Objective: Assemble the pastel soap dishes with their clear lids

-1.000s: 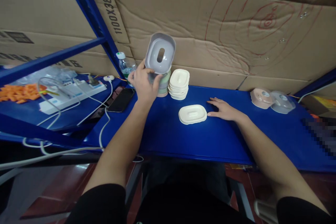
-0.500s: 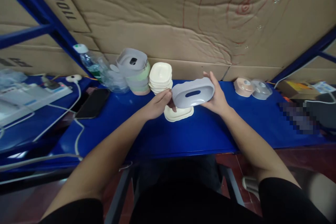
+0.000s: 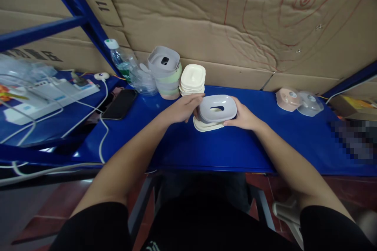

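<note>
A pale grey plastic cover with an oval slot (image 3: 206, 113) is between my two hands, just above a cream plastic base (image 3: 206, 128) on the blue table. My right hand (image 3: 242, 114) grips the cover's right side, fingers behind and thumb at the lower front edge. My left hand (image 3: 185, 109) is at the cover's left edge, its fingers bent around that side. Part of the cream base shows through the slot and below the cover. Whether cover and base touch, I cannot make out.
Behind my left hand stand a stack of cream bases (image 3: 193, 77) and a stack of grey and green covers (image 3: 165, 71). Farther left are a water bottle (image 3: 120, 60), a phone (image 3: 120, 104) and a power strip (image 3: 53, 100). Two small containers (image 3: 288, 100) sit right.
The grey cover has gone from tilted to nearly level and come down over the cream base, both hands moving with it. The camera view has shifted a little left.
</note>
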The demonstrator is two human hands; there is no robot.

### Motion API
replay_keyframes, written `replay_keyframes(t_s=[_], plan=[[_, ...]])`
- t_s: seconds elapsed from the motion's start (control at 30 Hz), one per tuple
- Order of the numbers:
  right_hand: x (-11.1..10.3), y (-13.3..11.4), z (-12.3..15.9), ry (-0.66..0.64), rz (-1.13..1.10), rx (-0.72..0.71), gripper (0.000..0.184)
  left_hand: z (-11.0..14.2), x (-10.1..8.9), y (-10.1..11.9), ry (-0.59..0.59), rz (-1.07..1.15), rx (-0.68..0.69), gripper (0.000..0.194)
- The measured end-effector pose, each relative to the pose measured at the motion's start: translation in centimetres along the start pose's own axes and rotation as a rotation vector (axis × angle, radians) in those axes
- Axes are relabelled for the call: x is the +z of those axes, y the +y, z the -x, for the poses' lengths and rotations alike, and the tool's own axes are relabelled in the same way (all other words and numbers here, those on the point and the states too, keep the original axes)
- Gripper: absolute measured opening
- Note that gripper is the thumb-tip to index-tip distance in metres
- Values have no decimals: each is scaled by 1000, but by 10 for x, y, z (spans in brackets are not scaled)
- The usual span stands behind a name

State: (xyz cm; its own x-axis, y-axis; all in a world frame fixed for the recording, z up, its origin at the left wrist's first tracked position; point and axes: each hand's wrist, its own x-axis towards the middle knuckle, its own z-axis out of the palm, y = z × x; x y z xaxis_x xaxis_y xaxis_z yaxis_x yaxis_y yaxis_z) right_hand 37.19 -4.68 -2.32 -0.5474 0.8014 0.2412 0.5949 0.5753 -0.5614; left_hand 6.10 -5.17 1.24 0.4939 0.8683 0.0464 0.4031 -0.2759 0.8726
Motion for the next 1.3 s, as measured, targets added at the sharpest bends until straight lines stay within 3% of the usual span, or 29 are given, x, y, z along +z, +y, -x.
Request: replay_keyframes(t_s=[0.1, 0.2, 0.37, 0.57, 0.63, 0.7, 0.83, 0.93, 1.0, 1.1, 1.3], plan=[[7, 6, -3, -41, -5, 1, 124, 7, 0, 9, -38, -226, 37, 54], [13, 13, -4, -110, 64, 19, 128, 9, -1, 11, -54, -472, -18, 40], [22, 25, -3, -248, 166, 31, 128, 0, 8, -11, -87, -736, -60, 30], [18, 29, 1, -225, 169, 23, 141, -8, 13, -29, 59, -703, -13, 36], [15, 27, 1, -206, 157, 18, 140, -8, 5, -25, 192, -662, 26, 39], [13, 27, 1, -214, 160, 24, 136, -7, -9, -21, 418, -621, 77, 39], [12, 27, -2, -242, 182, 13, 130, 1, -50, -19, 955, -678, 189, 35], [12, 28, -3, -235, 180, -11, 125, 10, -83, -30, 1201, -732, 167, 39], [12, 29, -3, -229, 177, -15, 123, 13, -100, -42, 1219, -709, 105, 49], [11, 29, -3, -222, 176, -19, 121, 14, -114, -59, 1150, -685, 22, 63], [11, 28, -4, -230, 188, -25, 122, 12, -111, -65, 893, -715, -181, 72]])
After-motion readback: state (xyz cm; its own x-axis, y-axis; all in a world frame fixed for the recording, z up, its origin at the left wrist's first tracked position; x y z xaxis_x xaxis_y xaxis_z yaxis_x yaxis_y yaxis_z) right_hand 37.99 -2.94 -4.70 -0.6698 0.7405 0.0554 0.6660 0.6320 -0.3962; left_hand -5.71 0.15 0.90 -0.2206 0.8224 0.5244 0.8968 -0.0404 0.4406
